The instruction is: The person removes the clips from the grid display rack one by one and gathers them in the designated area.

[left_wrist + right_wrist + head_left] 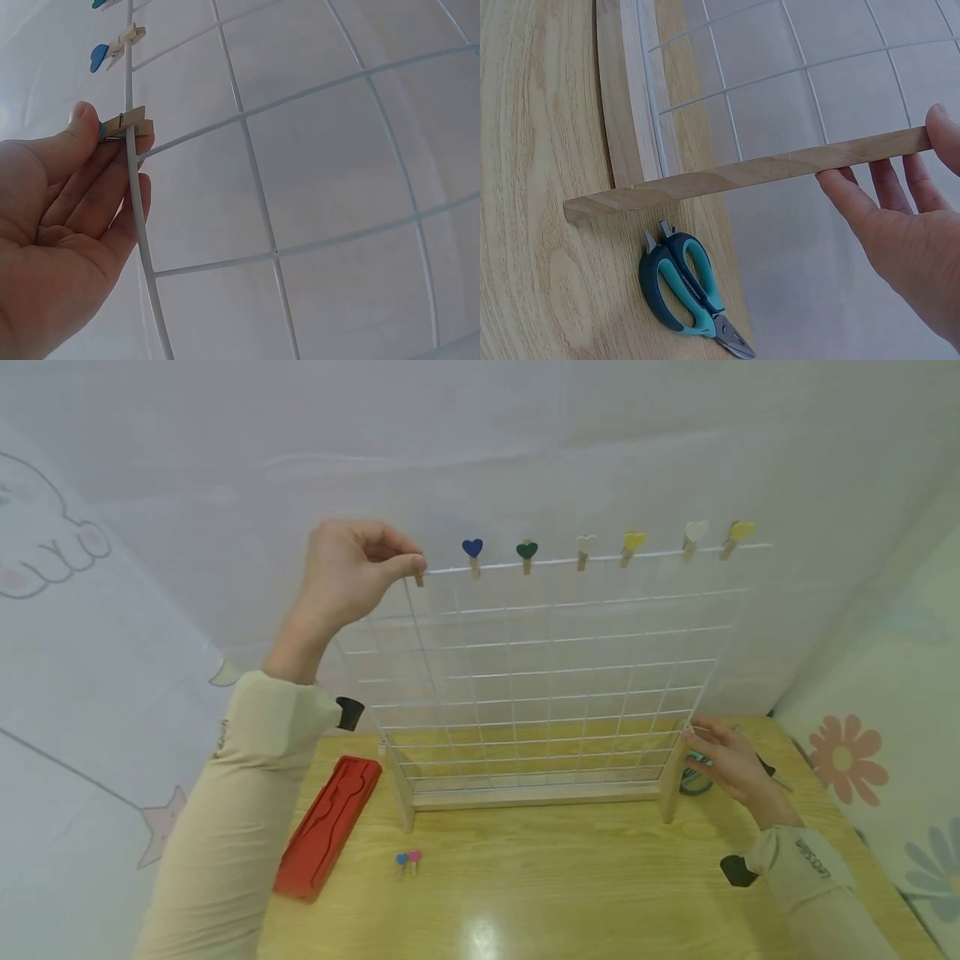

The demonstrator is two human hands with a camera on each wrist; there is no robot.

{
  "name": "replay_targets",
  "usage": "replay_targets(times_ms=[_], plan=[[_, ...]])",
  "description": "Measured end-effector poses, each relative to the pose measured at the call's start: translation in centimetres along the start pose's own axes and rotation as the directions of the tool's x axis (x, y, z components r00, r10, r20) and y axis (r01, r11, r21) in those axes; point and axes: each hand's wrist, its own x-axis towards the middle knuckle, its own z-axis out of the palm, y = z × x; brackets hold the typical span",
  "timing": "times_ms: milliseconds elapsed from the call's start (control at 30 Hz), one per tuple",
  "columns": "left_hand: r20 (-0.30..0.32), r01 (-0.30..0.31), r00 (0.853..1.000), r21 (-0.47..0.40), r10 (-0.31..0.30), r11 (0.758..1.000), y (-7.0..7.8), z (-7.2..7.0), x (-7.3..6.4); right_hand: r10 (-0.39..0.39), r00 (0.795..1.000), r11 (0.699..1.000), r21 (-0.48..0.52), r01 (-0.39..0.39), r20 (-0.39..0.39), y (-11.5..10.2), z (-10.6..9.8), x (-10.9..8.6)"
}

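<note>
At the upper left corner of a white wire grid [274, 253], my left hand [352, 568] pinches a small wooden clothespin [124, 122] whose jaws straddle the top wire. A sliver of blue shows at its thumb end; the rest is hidden by the fingers. Along the same wire sit several heart clothespins, among them a dark blue one [472, 547], a green one [527, 551] and a yellow one [634, 541]. My right hand [731, 768] grips the upper end of the stand's right wooden upright [742, 174], thumb on one side and fingers on the other.
A blue heart clothespin [402, 860] and a pink one [415, 857] lie on the wooden table [562, 885]. Left of the stand is a red molded tray [318, 852]. Teal-handled scissors [660, 292] lie beside the right upright. Pale sheeting [480, 468] hangs behind.
</note>
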Motion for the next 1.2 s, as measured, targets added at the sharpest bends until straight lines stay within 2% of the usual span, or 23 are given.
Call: replay_targets(times_ms=[100, 333, 433, 567, 667, 800, 1000, 1100, 1200], plan=[[-0.005, 0.0, 1.0, 0.007, 0.0, 1.0, -0.1, 0.1, 0.0, 0.006, 1.0, 1.0, -0.003, -0.006, 0.002, 0.1, -0.1, 0.1], [-0.057, 0.003, 0.998, -0.059, -0.006, 0.998, 0.0, 0.0, 0.1, 0.002, 1.0, 1.0, -0.024, -0.002, -0.003, 0.2, 0.0, 0.1], [-0.062, 0.003, 0.998, -0.078, -0.008, 0.997, 0.2, -0.4, -0.1, -0.004, 1.0, 0.999, -0.035, 0.004, 0.0, 0.3, -0.1, 0.1], [-0.06, 0.002, 0.998, -0.135, -0.01, 0.991, 0.2, -0.9, -0.6, -0.004, 1.0, 0.999, -0.036, 0.004, 0.0, 0.4, -0.2, 0.2], [-0.054, -0.027, 0.998, -0.202, 0.017, 0.979, -0.1, -1.2, -1.1, -0.005, 1.0, 0.999, -0.036, 0.004, -0.001, 0.4, -0.2, 0.2], [-0.034, -0.062, 0.998, -0.271, 0.055, 0.961, -0.9, -1.4, -2.0, -0.007, 1.0, 0.999, -0.035, 0.007, -0.002, 0.3, -0.1, 0.3], [0.011, -0.029, 0.999, -0.355, 0.035, 0.934, -2.8, -1.3, -3.5, -0.013, 1.0, 1.0, -0.028, 0.013, -0.004, 0.2, -0.1, 0.3], [0.024, -0.011, 0.999, -0.367, 0.022, 0.93, -3.9, -1.1, -4.3, -0.016, 1.0, 1.0, -0.025, 0.016, -0.007, 0.3, 0.0, 0.4], [0.055, 0.016, 0.998, -0.346, 0.003, 0.938, -5.1, -0.6, -5.6, -0.016, 1.0, 1.0, -0.024, 0.015, -0.011, 0.3, 0.0, 0.4]])
